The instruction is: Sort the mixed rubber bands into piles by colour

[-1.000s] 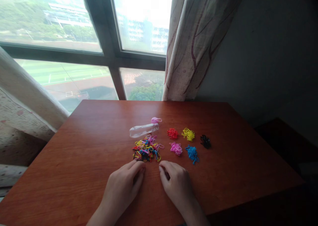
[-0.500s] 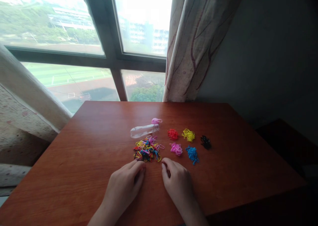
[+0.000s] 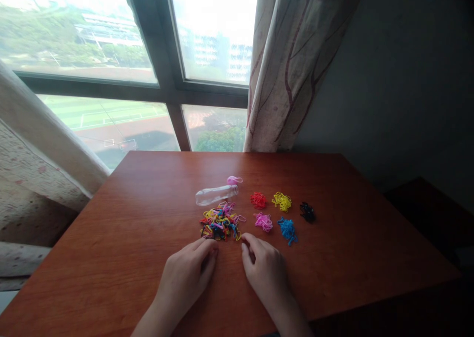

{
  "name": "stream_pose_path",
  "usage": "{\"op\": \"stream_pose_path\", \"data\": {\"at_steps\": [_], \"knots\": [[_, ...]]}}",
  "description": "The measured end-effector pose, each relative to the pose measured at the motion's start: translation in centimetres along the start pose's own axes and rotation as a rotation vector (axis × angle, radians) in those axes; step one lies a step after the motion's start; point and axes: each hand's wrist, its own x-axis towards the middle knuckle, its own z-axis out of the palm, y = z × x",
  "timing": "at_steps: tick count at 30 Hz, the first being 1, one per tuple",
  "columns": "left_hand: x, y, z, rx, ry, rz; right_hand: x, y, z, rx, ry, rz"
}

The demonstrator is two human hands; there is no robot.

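Observation:
My left hand (image 3: pixel 188 268) rests on the table, its fingers loosely bent and a gap showing between thumb and forefinger. It lies at the near left edge of a mixed heap of small coloured rubber bands (image 3: pixel 221 222). On the heap's near right side, my right hand (image 3: pixel 264 265) rests with fingers curled and the thumb apart from them. Nothing shows in either hand, though the undersides of the fingers are hidden. Right of the heap lie single-colour piles: red bands (image 3: pixel 258 200), yellow bands (image 3: pixel 282 202), pink bands (image 3: pixel 263 222), blue bands (image 3: pixel 288 230) and black bands (image 3: pixel 307 212).
Behind the mixed heap, a clear plastic bottle (image 3: pixel 217 195) lies on its side. A pink cap (image 3: pixel 233 180) with a loop sits by its mouth. The brown wooden table (image 3: pixel 122 238) meets a window at the back, with a patterned curtain (image 3: pixel 281 65) beside it.
The whole view has shifted very slightly to the right. Both hands and the bands keep their places on the table.

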Motion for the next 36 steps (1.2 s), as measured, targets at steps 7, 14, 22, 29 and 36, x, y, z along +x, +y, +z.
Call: {"op": "stream_pose_path", "data": {"at_steps": [7, 14, 22, 29, 36], "knots": [[-0.1, -0.1, 0.1, -0.002, -0.033, -0.009, 0.4, -0.4, 0.1, 0.002, -0.054, -0.037], [0.0, 0.1, 0.0, -0.027, -0.007, 0.000, 0.4, -0.6, 0.0, 0.052, -0.079, -0.077], [0.0, 0.2, -0.1, -0.012, -0.014, 0.001, 0.4, -0.4, -0.4, 0.203, -0.074, -0.101], [0.1, 1.2, 0.1, -0.005, -0.057, -0.023, 0.2, -0.1, 0.1, 0.193, -0.017, -0.044], [1.0, 4.0, 1.4, 0.049, -0.106, -0.077, 0.1, 0.0, 0.1, 0.178, -0.010, -0.010]]}}
